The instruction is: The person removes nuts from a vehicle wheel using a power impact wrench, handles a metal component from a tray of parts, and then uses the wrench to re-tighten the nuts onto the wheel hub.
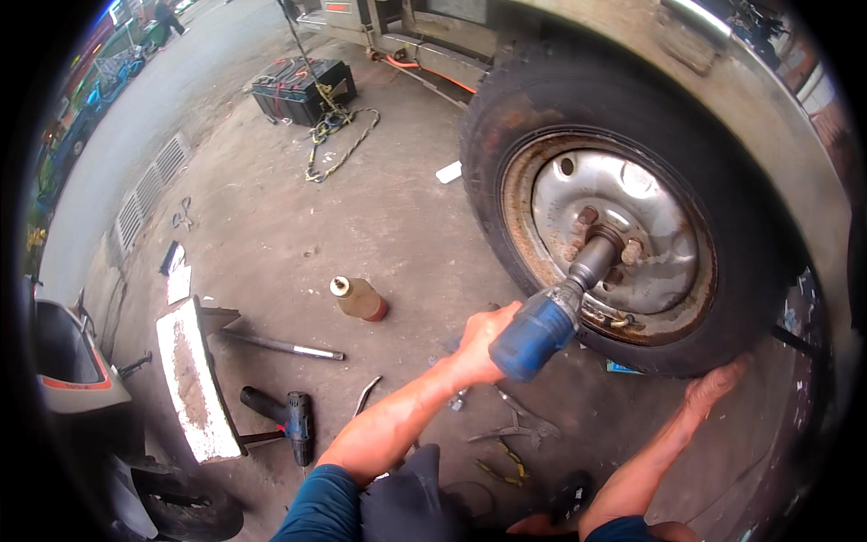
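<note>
My left hand [488, 341] is closed around the handle of a blue impact wrench [540, 331]. A long metal socket [594, 257] on its nose reaches the middle area of a rusty silver steel wheel [564, 203], among several rusty lug nuts; the spot under the socket is hidden. The wheel carries a black tyre [768, 217] and stands beside a vehicle. My right hand [715, 384] rests against the lower right part of the tyre with its fingers stretched out, and it holds nothing.
Pliers [528, 426] and yellow-handled pliers [506, 468] lie below the wheel. Left of my arm are a cordless drill [298, 425], a worn low stool [194, 379], a metal bar [298, 348] and a bottle [359, 300]. Farther off sits a black battery [302, 90] with rope.
</note>
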`<state>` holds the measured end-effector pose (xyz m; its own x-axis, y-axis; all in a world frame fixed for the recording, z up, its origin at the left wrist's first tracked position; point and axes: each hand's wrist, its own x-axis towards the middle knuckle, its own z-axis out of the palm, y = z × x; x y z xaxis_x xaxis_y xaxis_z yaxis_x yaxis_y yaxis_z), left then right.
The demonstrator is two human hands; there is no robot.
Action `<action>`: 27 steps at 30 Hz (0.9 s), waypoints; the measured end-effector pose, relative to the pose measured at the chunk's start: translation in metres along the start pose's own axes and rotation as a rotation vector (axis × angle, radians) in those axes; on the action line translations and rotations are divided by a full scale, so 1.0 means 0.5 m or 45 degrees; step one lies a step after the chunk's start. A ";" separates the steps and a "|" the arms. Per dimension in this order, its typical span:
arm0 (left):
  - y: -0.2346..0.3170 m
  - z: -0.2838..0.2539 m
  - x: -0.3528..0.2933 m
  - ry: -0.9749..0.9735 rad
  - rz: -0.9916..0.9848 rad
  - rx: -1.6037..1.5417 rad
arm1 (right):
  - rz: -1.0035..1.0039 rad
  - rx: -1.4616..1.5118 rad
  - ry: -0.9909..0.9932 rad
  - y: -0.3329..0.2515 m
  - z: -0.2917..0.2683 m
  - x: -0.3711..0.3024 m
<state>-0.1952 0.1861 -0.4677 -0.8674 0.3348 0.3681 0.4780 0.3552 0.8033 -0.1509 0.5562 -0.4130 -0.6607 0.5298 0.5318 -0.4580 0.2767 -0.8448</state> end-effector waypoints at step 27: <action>0.012 0.023 -0.043 0.051 -0.495 -0.587 | -0.135 -0.645 0.747 -0.130 0.203 -0.121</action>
<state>-0.1722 0.1910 -0.4759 -0.9753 0.2202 0.0173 0.0239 0.0273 0.9993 -0.1414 0.4248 -0.3844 -0.1417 0.7783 0.6117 -0.0805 0.6068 -0.7908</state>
